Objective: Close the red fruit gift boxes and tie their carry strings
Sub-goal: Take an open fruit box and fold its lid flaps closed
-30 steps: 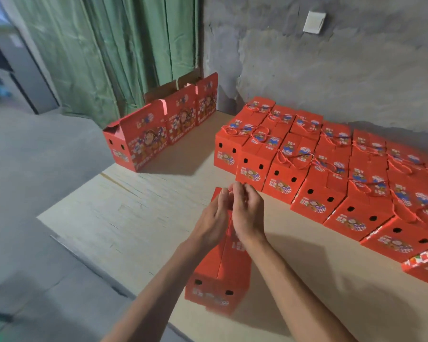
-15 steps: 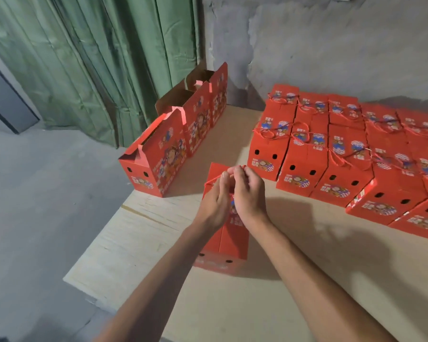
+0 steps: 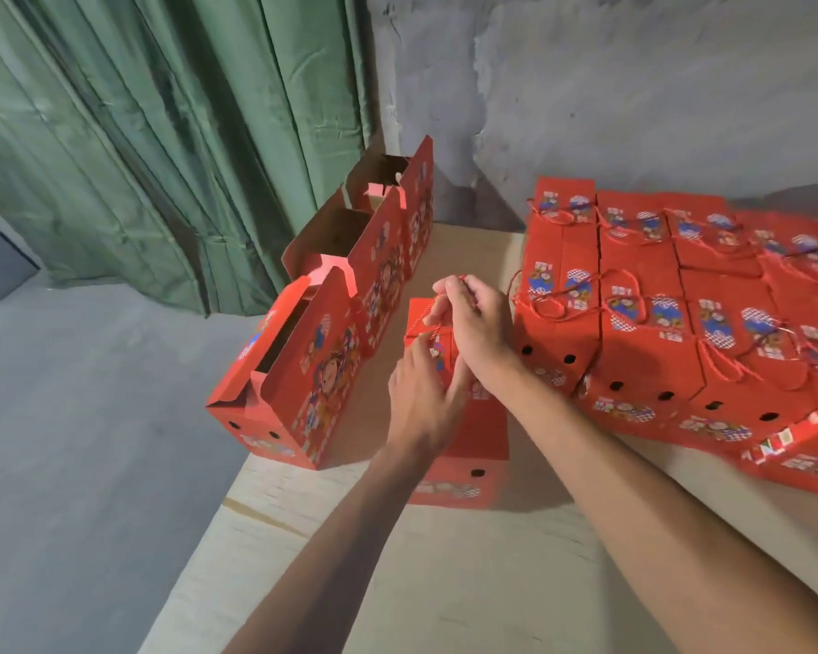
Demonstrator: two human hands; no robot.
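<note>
Two bare hands work over a closed red cardboard box (image 3: pixel 459 446) near the tabletop (image 3: pixel 515 582)'s left edge: the right hand (image 3: pixel 480 323), now raised higher than a moment ago, pinches the twisted red string (image 3: pixel 438 318) taut, while the left hand (image 3: pixel 423 394)'s relaxed fingers rest on the box top.

Two bare forearms and two bare hands

The left hand (image 3: pixel 423 394) and right hand (image 3: pixel 480 323) wear no gloves, rings or bands; both forearms are uncovered up to the bottom edge of the view (no cuff or sleeve shows anywhere). The fingers (image 3: pixel 445 287) have short, plain nails, and both wrists carry no watch.
</note>
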